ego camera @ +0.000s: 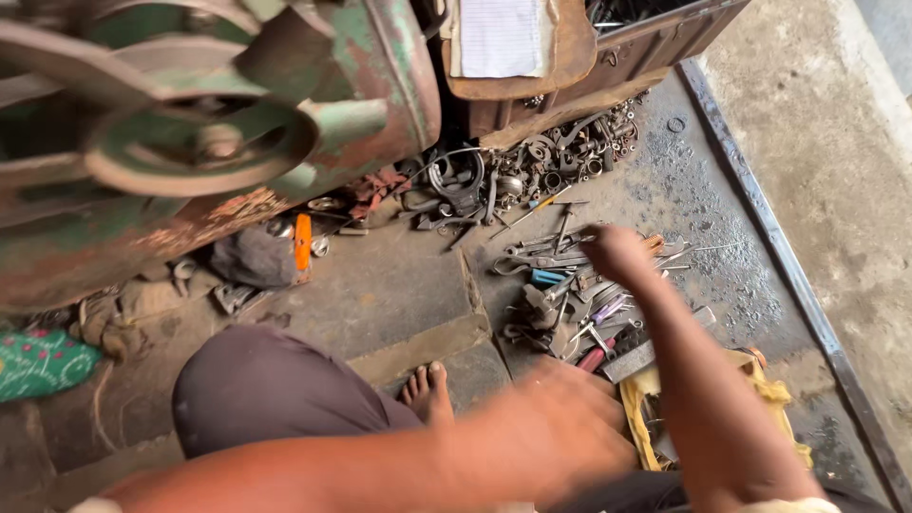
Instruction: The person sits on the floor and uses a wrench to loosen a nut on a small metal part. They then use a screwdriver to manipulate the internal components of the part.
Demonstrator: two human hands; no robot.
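Right hand (617,252) is reaching over the tool pile (570,285), tools lying at 6 o'clock beneath it | finger state: cannot tell, blurred | left hand (560,427) is hovering at 5 o'clock, blurred, near yellow cloth (641,418).

Soft, even daylight comes from the right, where the concrete floor (836,142) looks palest; under the green machine (190,142) it turns dim. Both hands smear with motion blur (the left hand (560,427) worst), while the scattered tools (560,275) stay fairly sharp.
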